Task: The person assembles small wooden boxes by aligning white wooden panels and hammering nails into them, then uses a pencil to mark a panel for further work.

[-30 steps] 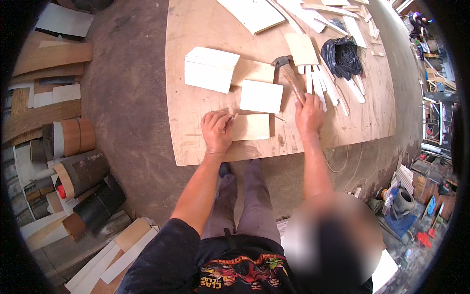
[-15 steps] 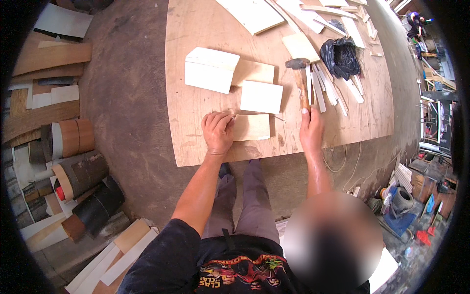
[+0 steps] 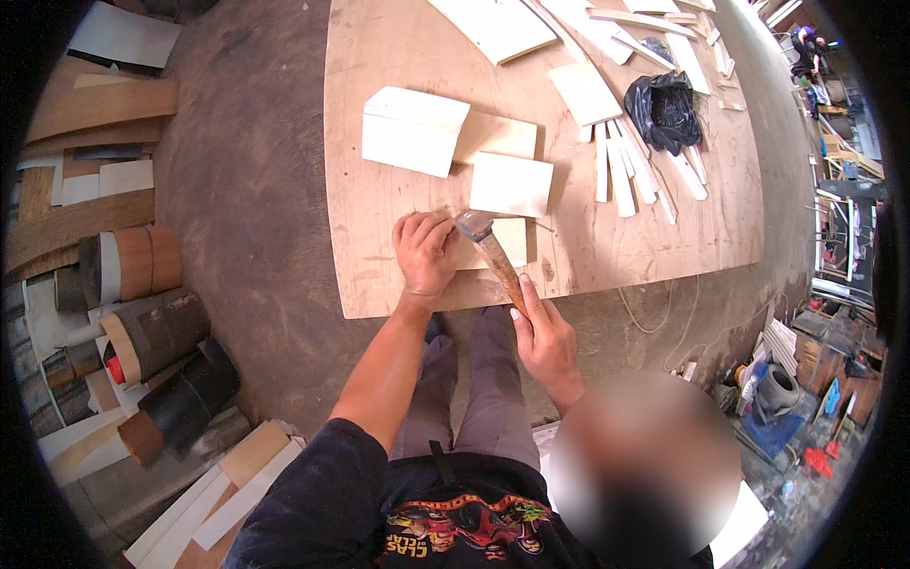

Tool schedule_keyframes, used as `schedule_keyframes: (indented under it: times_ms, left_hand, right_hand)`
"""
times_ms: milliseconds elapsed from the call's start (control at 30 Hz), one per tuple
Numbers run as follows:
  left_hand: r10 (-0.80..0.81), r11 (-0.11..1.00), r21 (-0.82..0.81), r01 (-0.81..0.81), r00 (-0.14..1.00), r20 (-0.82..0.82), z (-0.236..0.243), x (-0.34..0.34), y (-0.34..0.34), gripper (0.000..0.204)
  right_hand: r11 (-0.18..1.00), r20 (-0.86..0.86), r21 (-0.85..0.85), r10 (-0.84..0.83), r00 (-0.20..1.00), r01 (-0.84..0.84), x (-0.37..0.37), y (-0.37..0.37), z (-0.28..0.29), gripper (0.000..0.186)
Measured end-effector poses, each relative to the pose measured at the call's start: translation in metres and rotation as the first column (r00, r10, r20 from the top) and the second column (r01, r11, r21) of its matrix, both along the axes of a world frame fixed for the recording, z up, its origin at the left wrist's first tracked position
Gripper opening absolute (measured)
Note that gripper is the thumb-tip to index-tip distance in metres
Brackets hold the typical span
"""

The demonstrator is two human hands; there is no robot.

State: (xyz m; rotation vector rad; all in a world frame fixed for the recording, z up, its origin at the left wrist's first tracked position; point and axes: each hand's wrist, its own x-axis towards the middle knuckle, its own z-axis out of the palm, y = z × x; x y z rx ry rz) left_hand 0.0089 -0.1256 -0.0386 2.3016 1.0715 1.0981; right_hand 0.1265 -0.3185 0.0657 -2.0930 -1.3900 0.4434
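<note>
My right hand [image 3: 547, 341] is wrapped round the wooden handle of a hammer [image 3: 500, 261]. The hammer's dark metal head is over the left part of a small pale wooden board [image 3: 512, 244] near the table's front edge. At that board's left end rests my left hand [image 3: 424, 252], its fingers closed in a pinch close to the hammer head. What the fingertips hold, if anything, is too small to make out. Just beyond lie a white-faced board [image 3: 512, 184] and a larger white boxy piece [image 3: 413, 131], which partly cover another bare wooden board [image 3: 507, 136].
The plywood table [image 3: 626, 248] also bears a black plastic bag [image 3: 662, 112], several thin wooden strips [image 3: 621, 175] and white panels [image 3: 493, 27]. Stacked boards and rolls [image 3: 156, 322] line the floor at left. Tools and clutter lie at right, with a cable [image 3: 668, 332] beneath the table's edge.
My right hand has swung the hammer left and toward me, from beside the strips to over the small board. My left hand stays at the board's end.
</note>
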Motion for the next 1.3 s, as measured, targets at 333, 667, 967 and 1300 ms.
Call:
schedule_keyframes:
  times_ms: [333,667,967,1300]
  left_hand:
    - [0.034,0.999,0.029,-0.033,0.999,-0.027,-0.005,0.001,0.001,0.020]
    - [0.020,0.999,0.029,-0.019,0.999,-0.035,-0.002,-0.003,-0.001,0.022]
    - [-0.078,0.981,-0.176,0.077,0.997,0.001,0.018,-0.011,-0.003,0.051]
    - [-0.035,0.995,-0.099,0.008,0.961,-0.273,0.017,-0.031,-0.019,0.073]
  right_hand:
    - [0.998,0.055,0.058,0.018,0.998,-0.021,-0.005,0.004,0.000,0.055]
    - [0.997,0.135,-0.062,0.045,0.990,-0.037,-0.009,0.006,-0.001,0.059]
    - [0.998,-0.058,0.002,-0.056,0.997,0.056,-0.001,-0.003,0.002,0.059]
    - [0.999,0.037,0.026,0.020,0.999,-0.021,-0.012,0.007,0.013,0.059]
